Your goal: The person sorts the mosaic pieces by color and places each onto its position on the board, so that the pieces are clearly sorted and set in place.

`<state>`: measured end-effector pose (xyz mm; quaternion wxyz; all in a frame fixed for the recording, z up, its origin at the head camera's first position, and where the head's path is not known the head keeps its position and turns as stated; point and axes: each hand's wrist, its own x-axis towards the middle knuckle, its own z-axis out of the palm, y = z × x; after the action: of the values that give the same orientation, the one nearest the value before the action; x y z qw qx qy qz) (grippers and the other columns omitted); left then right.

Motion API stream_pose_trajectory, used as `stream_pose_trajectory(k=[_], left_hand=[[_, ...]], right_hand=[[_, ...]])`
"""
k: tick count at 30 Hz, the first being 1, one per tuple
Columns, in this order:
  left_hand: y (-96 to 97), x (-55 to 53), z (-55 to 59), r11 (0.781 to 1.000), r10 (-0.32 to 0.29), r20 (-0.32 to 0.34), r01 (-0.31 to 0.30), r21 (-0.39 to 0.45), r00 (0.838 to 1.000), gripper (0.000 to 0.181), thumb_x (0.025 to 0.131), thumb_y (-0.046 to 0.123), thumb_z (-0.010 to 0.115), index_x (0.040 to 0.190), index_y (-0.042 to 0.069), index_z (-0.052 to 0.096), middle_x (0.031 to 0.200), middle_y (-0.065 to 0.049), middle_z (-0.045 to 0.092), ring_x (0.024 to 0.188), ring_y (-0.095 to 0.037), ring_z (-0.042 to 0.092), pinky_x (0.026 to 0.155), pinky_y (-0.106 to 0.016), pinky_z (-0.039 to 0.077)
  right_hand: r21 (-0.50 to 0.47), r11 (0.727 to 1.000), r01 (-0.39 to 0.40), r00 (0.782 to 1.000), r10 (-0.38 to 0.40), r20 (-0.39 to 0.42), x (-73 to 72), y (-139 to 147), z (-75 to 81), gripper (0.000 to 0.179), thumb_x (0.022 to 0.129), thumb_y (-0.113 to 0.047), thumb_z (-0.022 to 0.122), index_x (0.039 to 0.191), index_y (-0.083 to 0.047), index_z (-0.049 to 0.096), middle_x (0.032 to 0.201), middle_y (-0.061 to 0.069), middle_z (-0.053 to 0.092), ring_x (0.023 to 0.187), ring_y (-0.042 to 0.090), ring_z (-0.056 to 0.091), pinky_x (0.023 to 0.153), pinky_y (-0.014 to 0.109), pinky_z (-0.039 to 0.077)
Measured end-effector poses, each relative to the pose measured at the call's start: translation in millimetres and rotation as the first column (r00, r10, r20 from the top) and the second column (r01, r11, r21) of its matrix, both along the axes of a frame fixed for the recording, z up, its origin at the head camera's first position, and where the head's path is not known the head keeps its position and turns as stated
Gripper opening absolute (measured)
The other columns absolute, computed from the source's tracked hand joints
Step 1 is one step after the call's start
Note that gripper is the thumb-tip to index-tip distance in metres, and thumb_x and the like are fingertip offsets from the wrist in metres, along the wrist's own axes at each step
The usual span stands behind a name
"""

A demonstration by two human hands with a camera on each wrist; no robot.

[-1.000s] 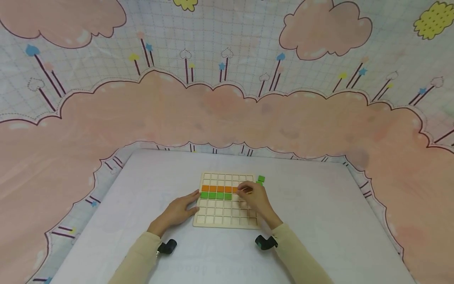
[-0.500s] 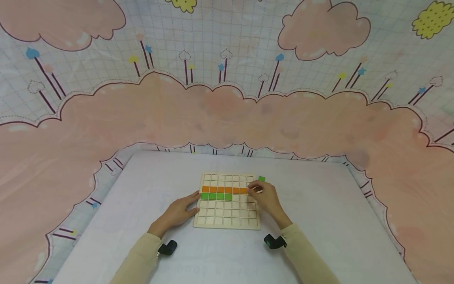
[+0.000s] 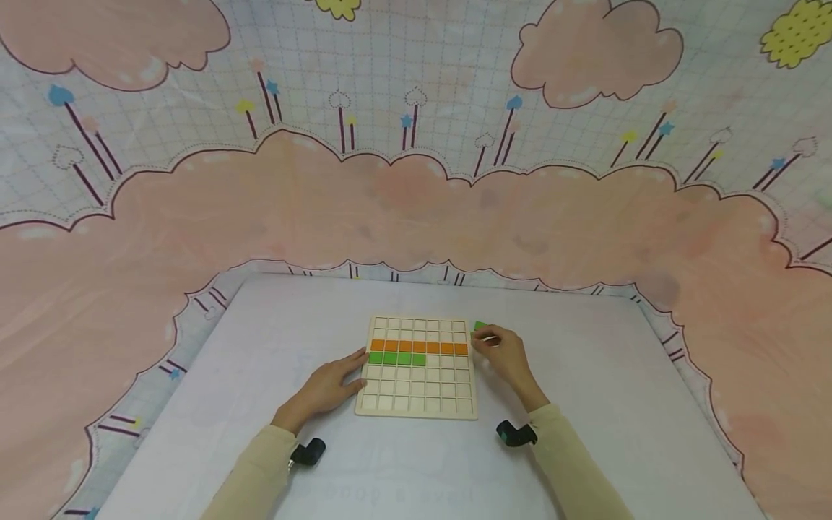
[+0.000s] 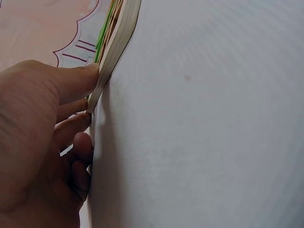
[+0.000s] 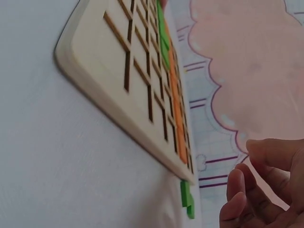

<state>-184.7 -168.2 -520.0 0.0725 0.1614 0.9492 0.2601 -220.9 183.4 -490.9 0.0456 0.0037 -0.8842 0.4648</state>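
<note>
A square wooden grid board [image 3: 416,416] lies on the white table, a full row of orange tiles [image 3: 412,347] set in it. Several green tiles [image 3: 396,358] fill the left part of the row just below. My left hand [image 3: 327,385] rests against the board's left edge, thumb and fingers spread along it; in the left wrist view the thumb [image 4: 78,81] touches the rim. Off the board's upper right corner, my right hand [image 3: 505,354] hovers by loose green tiles [image 5: 185,194], which it partly covers in the head view. Its thumb and fingers are loosely bent, holding nothing.
The white tabletop [image 3: 292,318] extends around the board on all sides. Behind it hangs a patterned cloth backdrop [image 3: 416,209] with pink clouds. A black wrist-worn device sits at each cuff, such as the right one [image 3: 516,433].
My right hand has moved right along the orange row and off the board to the loose green tiles, uncovering the row's right end. The left hand has stayed put.
</note>
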Motion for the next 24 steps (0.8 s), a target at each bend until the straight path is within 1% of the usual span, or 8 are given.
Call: stream_pose_trajectory(k=[3,10,15,18,24], left_hand=[[0.3,0.0,0.7,1.000,-0.003,-0.006,0.003,0.006,1.000,0.059,0.095,0.028,0.064,0.149,0.012,0.043,0.159,-0.003,0.035,0.142,-0.036,0.041,0.115,-0.056,0.035],[1.5,0.3,0.6,1.000,0.009,0.005,-0.010,0.012,1.000,0.059,0.095,0.028,0.064,0.149,0.014,0.043,0.160,-0.001,0.035,0.143,-0.035,0.040,0.115,-0.056,0.034],[2.3,1.5,2.7,1.000,0.020,0.011,-0.020,0.018,1.000,0.059,0.095,0.027,0.064,0.149,0.013,0.044,0.159,-0.002,0.035,0.143,-0.035,0.039,0.116,-0.056,0.034],[2.3,2.0,3.7,1.000,0.020,0.010,-0.020,0.020,1.000,0.059,0.095,0.027,0.064,0.148,0.013,0.044,0.159,-0.002,0.035,0.143,-0.035,0.039,0.116,-0.056,0.034],[1.2,2.2,2.2,0.999,0.019,0.014,-0.019,0.027,1.000,0.059,0.095,0.026,0.064,0.148,0.013,0.044,0.159,-0.002,0.036,0.143,-0.035,0.039,0.116,-0.056,0.034]], right_hand=[[-0.008,1.000,0.021,0.999,-0.021,0.040,-3.8,4,-4.5,0.019,0.089,-0.015,0.072,0.106,-0.008,0.072,0.109,0.010,0.072,0.094,0.024,0.066,0.068,0.024,0.054],[-0.030,0.998,0.051,0.995,-0.048,0.088,-11.3,11,-12.2,0.021,0.089,-0.015,0.072,0.108,-0.007,0.071,0.112,0.012,0.070,0.093,0.023,0.065,0.070,0.024,0.053],[-0.022,0.999,0.040,0.991,-0.037,0.127,-16.2,12,-12.1,0.024,0.090,-0.017,0.070,0.113,-0.008,0.069,0.116,0.012,0.068,0.096,0.024,0.065,0.069,0.026,0.054],[-0.016,0.999,0.031,0.989,-0.029,0.147,-19.8,11,-10.1,0.027,0.091,-0.017,0.069,0.116,-0.008,0.069,0.117,0.012,0.066,0.098,0.024,0.064,0.071,0.026,0.054],[0.028,1.000,0.013,0.989,-0.018,0.150,-26.8,12,-9.9,0.029,0.090,-0.014,0.070,0.118,-0.006,0.069,0.110,0.013,0.066,0.095,0.025,0.062,0.071,0.025,0.053]])
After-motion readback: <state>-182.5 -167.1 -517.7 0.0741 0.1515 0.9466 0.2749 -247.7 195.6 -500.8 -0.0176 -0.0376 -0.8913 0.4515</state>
